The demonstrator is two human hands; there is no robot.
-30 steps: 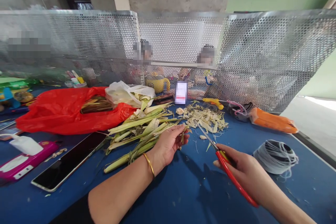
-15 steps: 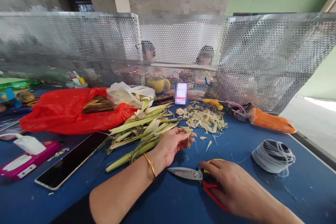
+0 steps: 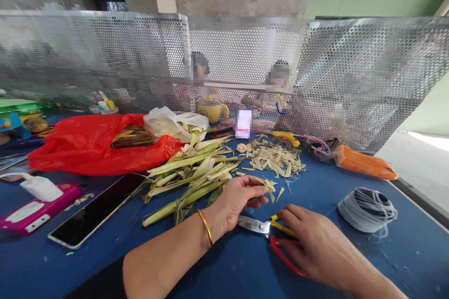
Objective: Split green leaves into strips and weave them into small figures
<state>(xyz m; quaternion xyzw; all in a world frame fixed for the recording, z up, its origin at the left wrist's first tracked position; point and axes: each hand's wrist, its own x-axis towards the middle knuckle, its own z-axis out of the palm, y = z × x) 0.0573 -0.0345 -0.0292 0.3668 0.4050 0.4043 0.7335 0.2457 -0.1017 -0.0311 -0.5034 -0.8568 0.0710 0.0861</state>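
Observation:
My left hand [image 3: 242, 198], with a gold bangle at the wrist, is closed in a pinch on a small piece of corn husk [image 3: 269, 185]. Just below it, the scissors [image 3: 257, 224] with one red and one yellow handle lie low over the table. My right hand [image 3: 312, 243] grips their handles, and the blade tips pass out of sight behind my left hand. Left of the hands is a loose pile of green and cream corn husks [image 3: 189, 187]. Beyond my fingertips lies a heap of short husk scraps [image 3: 275, 156].
A red plastic bag [image 3: 87, 149], a dark phone [image 3: 98, 210] and a magenta power strip [image 3: 42, 208] lie left. At right are a spool of pale cord [image 3: 367, 210] and an orange packet [image 3: 365, 162]. A perforated metal screen [image 3: 242, 56] stands behind, with people beyond it.
My left hand has moved slightly right and nearer with the husk piece. The scissors have turned a little, and their red handle shows more. My right hand stays on them.

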